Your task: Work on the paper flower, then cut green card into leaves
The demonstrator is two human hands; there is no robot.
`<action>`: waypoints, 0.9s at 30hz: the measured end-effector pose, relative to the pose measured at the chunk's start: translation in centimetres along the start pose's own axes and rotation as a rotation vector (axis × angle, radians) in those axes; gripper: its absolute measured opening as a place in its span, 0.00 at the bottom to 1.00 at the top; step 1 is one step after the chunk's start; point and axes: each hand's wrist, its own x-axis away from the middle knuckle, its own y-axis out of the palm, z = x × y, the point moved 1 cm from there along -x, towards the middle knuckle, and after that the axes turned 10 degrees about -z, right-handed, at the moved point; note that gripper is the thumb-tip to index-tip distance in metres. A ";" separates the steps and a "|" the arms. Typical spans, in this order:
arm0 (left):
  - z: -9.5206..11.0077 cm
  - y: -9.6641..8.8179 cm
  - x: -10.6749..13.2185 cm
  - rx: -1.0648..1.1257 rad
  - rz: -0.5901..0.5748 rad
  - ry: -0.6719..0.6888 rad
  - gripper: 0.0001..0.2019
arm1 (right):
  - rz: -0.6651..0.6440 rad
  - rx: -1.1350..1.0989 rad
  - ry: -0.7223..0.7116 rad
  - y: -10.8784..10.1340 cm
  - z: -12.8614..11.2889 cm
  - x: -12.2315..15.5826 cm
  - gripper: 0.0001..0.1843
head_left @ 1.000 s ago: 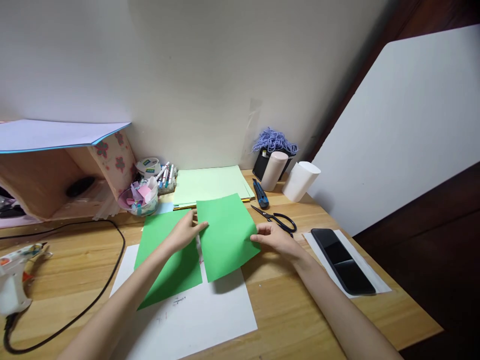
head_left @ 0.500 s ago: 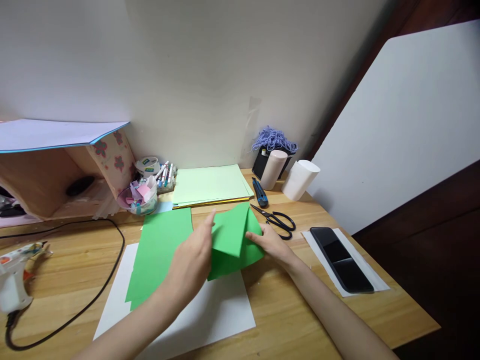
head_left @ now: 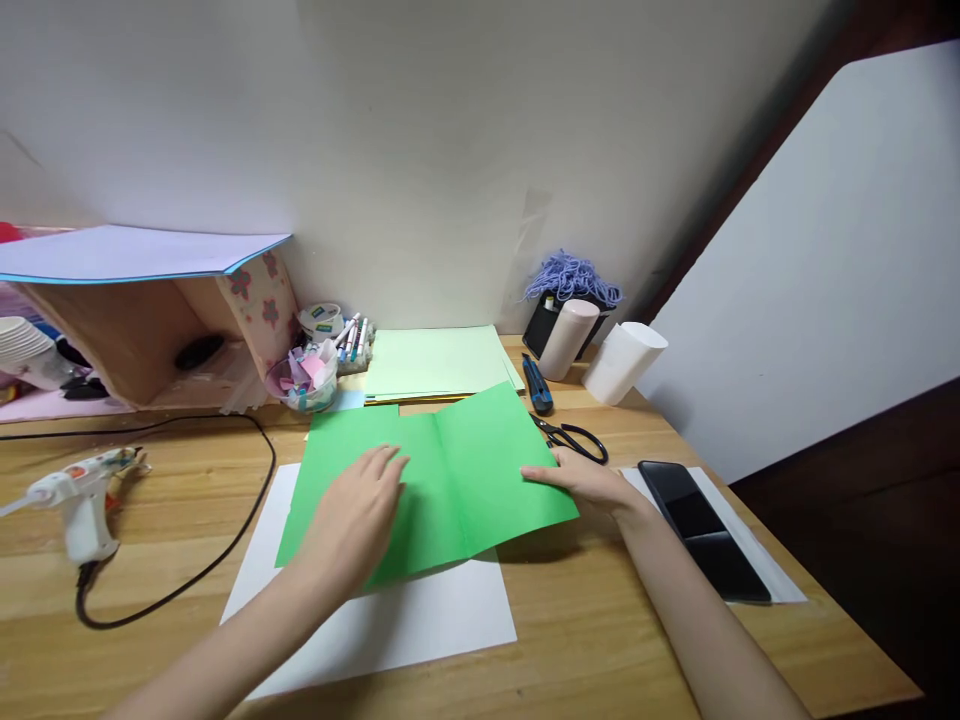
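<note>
A green sheet of paper (head_left: 491, 460) is opened out, with a crease down its middle and its right half raised off the table. My right hand (head_left: 589, 480) grips the right edge, thumb on top and the other fingers underneath. Over the left half is my left hand (head_left: 356, 515), its fingers stretched out and holding nothing; whether it touches the paper I cannot tell. More green paper (head_left: 330, 435) lies under the left side. Beneath it all is a white sheet (head_left: 457, 615), partly covered.
Scissors (head_left: 574, 440) and a utility knife (head_left: 537, 385) lie beyond my right hand. A phone (head_left: 705, 530) rests at right, a corded glue gun (head_left: 90, 510) at left. Along the wall are pale green paper (head_left: 442, 360), a tub of scraps (head_left: 304, 385) and a white roll (head_left: 626, 365).
The green sheet was folded over between my hands and is now spread open. My right hand keeps its edge; my left hand has come off the fold. The view has shifted left.
</note>
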 end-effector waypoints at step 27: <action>-1.7 7.4 -8.3 0.143 -0.077 0.021 0.23 | 0.433 0.234 0.087 -3.4 0.6 -6.5 0.17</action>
